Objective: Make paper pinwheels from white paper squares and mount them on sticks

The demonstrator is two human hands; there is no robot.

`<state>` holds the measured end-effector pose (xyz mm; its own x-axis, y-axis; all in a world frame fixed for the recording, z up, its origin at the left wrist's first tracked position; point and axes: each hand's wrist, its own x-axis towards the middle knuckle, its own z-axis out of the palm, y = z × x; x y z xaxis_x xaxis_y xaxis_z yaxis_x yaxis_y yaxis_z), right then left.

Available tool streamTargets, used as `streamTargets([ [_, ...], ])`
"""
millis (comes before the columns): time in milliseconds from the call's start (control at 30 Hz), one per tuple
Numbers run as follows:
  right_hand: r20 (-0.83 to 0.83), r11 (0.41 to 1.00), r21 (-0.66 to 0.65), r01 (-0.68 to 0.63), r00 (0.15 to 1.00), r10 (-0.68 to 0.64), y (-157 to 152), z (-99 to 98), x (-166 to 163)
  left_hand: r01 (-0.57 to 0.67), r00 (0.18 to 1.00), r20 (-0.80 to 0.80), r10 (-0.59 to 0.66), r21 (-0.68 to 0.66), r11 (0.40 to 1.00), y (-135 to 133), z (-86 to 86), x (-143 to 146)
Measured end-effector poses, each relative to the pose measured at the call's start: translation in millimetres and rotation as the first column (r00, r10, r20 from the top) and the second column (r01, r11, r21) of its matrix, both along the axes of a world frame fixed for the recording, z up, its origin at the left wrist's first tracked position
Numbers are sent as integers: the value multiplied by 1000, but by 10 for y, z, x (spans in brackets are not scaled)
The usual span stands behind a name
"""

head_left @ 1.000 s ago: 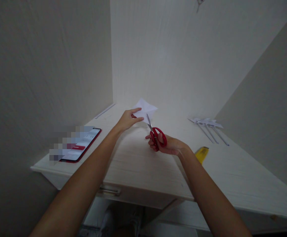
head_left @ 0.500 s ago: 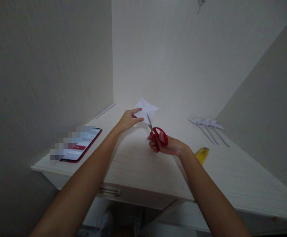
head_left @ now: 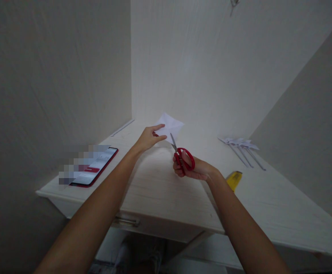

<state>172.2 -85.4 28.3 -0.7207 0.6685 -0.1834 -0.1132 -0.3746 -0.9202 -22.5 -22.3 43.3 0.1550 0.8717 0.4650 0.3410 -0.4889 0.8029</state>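
Note:
A small square of white paper [head_left: 170, 122] with faint crease lines is held up above the desk, its left side gripped between the thumb and fingers of my left hand [head_left: 151, 137]. My right hand [head_left: 187, 167] has its fingers through the red handles of a pair of scissors [head_left: 178, 155]. The scissor blades point up and away from me, slightly parted, at the paper's lower edge. One blade lies in front of the sheet; part of the other is hidden.
On the left of the white desk [head_left: 166, 198] lies a phone [head_left: 97, 169] in a red case. Several paper pinwheels on sticks [head_left: 241, 146] rest at the right, and a yellow object [head_left: 234, 180] sits beside my right forearm. A thin white stick [head_left: 123, 128] lies along the left wall.
The paper and scissors stay nearly in place. The fingers of my right hand have shifted slightly on the handles, and the view has moved a little.

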Motion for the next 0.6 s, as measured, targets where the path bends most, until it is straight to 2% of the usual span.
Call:
streamTargets([
  [133,39,1000,22,20,999,-20,-15,7,-22,9,1000,23,-9,-18,1000,18,-13,1],
  [333,2,999,2,44,999,-44,25,-53,-18,53,993,105,-46,-65,997,12,-6,17],
  [600,37,994,26,102,994,-103,-1,-38,-45,26,995,100,-18,-73,997,-14,13,28],
])
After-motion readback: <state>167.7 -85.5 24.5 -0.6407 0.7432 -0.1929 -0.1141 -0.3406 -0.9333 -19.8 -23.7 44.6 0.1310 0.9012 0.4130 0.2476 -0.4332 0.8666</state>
